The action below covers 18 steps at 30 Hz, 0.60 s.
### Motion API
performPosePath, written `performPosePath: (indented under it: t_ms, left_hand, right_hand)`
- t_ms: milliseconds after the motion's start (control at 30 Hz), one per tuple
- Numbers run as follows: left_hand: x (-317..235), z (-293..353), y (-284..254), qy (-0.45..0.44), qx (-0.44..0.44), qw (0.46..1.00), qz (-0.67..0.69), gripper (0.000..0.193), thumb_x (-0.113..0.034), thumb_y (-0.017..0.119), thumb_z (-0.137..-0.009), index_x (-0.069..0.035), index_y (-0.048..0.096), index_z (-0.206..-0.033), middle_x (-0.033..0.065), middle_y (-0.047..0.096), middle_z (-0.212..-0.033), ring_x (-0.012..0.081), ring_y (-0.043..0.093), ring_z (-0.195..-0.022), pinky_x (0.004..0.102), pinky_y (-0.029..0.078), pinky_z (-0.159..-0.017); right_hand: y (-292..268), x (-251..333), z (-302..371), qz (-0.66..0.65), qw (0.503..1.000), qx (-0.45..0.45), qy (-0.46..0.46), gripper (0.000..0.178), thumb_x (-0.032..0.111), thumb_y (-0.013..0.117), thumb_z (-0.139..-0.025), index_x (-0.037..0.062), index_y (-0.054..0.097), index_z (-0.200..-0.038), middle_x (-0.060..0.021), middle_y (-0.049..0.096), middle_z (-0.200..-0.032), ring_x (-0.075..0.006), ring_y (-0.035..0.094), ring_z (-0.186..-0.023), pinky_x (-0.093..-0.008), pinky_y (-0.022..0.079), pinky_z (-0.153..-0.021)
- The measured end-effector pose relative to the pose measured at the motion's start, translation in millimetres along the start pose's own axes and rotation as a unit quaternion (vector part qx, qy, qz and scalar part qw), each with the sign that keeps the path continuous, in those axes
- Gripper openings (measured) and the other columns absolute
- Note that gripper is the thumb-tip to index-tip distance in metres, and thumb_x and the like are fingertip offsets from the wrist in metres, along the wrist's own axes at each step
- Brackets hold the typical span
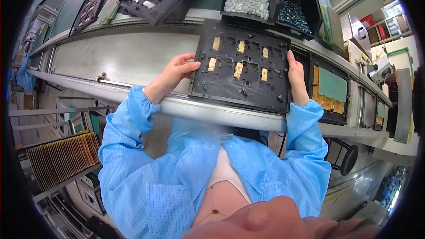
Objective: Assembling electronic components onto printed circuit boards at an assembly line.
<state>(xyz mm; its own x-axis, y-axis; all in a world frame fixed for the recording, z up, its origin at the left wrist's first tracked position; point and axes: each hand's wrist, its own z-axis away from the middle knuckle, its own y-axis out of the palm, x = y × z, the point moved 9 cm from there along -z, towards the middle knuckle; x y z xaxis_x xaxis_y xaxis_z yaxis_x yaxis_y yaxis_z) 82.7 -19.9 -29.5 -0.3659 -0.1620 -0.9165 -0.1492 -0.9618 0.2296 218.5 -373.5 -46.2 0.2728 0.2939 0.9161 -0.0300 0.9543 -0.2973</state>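
Observation:
A flat black fixture tray [221,84] is tilted slightly in front of me above the conveyor. Several cream-coloured pieces [239,71] sit in its cut-outs in two rows, with small dark knobs around them. My left hand [173,74] grips the tray's left edge, thumb on the near face. At the right edge, my right hand [297,77] is closed on the tray, its fingers partly hidden behind it.
Beyond the tray stand a black bin of whitish small parts [246,1] and another of dark bluish parts [293,17]. More black trays [152,11] lean at the far left. On the conveyor's right lies a fixture with a green board [333,87]. The conveyor's metal rail [221,113] runs before me.

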Motion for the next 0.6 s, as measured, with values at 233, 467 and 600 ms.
performPosePath:
  t_ms: [233,467,600]
  left_hand:
    - [19,3,-4,-0.019,-0.013,0.999,-0.021,0.039,-0.028,0.063,-0.095,-0.005,0.057,-0.126,0.0013,0.069,-0.104,0.0094,0.063,-0.092,0.0271,0.048,-0.084]
    - [14,12,4,-0.054,-0.046,0.996,-0.050,0.067,-0.025,0.071,-0.090,0.003,0.042,-0.143,0.0047,0.065,-0.103,0.0127,0.058,-0.090,0.0294,0.048,-0.079]
    - [15,24,7,-0.021,-0.057,0.978,-0.201,0.054,-0.032,0.068,-0.093,-0.002,0.052,-0.135,0.0141,0.068,-0.109,0.0162,0.062,-0.103,0.0322,0.052,-0.082]
  right_hand:
    - [7,-24,1,-0.023,1.000,0.010,0.004,0.060,0.052,0.053,-0.099,-0.0057,0.070,-0.094,-0.0050,0.068,-0.085,-0.0122,0.058,-0.079,-0.0287,0.047,-0.075]
    - [-2,-33,4,-0.041,0.999,0.032,-0.004,0.057,0.051,0.053,-0.099,-0.0038,0.070,-0.106,-0.0062,0.071,-0.098,-0.0156,0.065,-0.087,-0.0294,0.050,-0.082]
    - [-7,-27,26,-0.053,0.997,0.044,0.017,0.057,0.050,0.051,-0.100,-0.0041,0.068,-0.109,-0.0069,0.071,-0.100,-0.0170,0.066,-0.090,-0.0306,0.052,-0.081]
